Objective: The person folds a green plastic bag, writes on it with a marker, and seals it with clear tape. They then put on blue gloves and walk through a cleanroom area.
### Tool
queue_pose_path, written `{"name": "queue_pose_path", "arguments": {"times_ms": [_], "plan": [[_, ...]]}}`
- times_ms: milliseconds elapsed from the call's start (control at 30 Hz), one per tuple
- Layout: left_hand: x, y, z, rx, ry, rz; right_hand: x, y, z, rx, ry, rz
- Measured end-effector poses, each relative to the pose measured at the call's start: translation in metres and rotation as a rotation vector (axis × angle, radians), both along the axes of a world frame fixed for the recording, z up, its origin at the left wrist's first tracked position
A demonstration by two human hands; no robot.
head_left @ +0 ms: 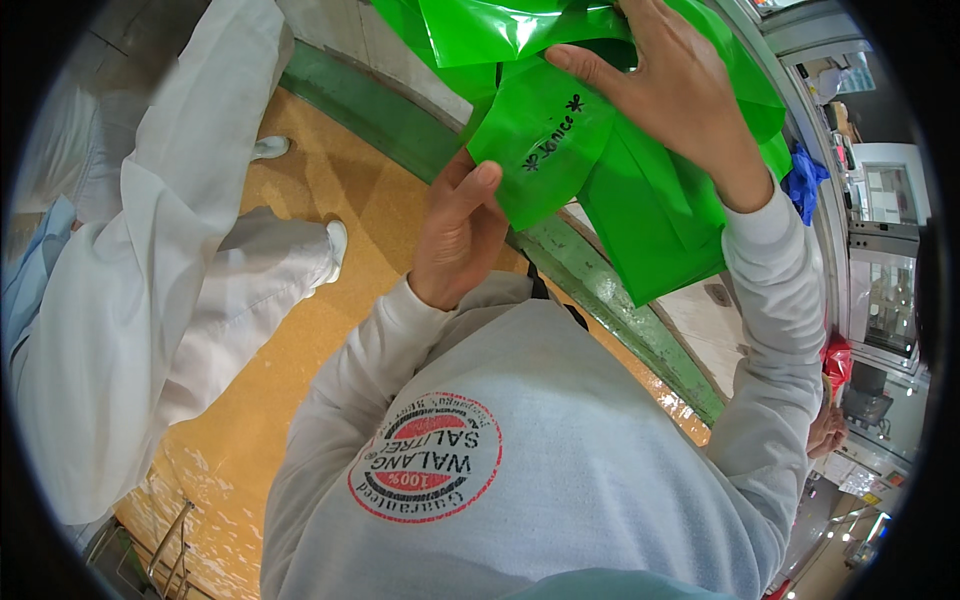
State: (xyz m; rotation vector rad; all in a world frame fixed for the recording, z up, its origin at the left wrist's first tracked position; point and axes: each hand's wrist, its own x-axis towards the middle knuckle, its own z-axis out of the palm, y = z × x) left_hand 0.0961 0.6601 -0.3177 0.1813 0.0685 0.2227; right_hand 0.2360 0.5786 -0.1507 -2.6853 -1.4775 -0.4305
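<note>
A shiny bright green plastic sheet (660, 220), folded in several layers, hangs at the top of the head view with dark handwriting on one flap. At its left edge my left hand (460, 230) is closed, the thumb on the near side of the flap and the other fingers mostly hidden behind it. Across the upper right of the plastic lies my right hand (690, 90), its thumb stretched apart over a dark gap between folds. The right fingertips run out past the top edge. Both forearms are in white sleeves.
To the left stand people in white clothes (170, 230) and white footwear (337, 250). A green ledge (400, 145) borders the wet yellow floor (270, 340). A blue plastic bundle (803, 183), a red plastic item (838, 362) and another person's hand (827, 432) are at right. Lower left shows a metal rack (170, 545).
</note>
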Motion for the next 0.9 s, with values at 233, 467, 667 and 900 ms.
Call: {"name": "queue_pose_path", "arguments": {"times_ms": [233,467,667,900], "plan": [[0.029,-0.002,0.026,0.223,0.148,0.045,-0.008,-0.003,-0.002,-0.056,-0.057,-0.015],[0.019,-0.002,0.017,0.188,0.199,0.016,-0.005,-0.009,-0.001,0.039,0.042,-0.032],[0.005,0.001,0.009,0.155,0.178,0.066,0.011,-0.017,0.002,0.070,0.104,-0.005],[-0.007,-0.003,-0.037,-0.003,0.322,-0.053,0.005,-0.021,0.000,0.107,0.097,0.020]]}}
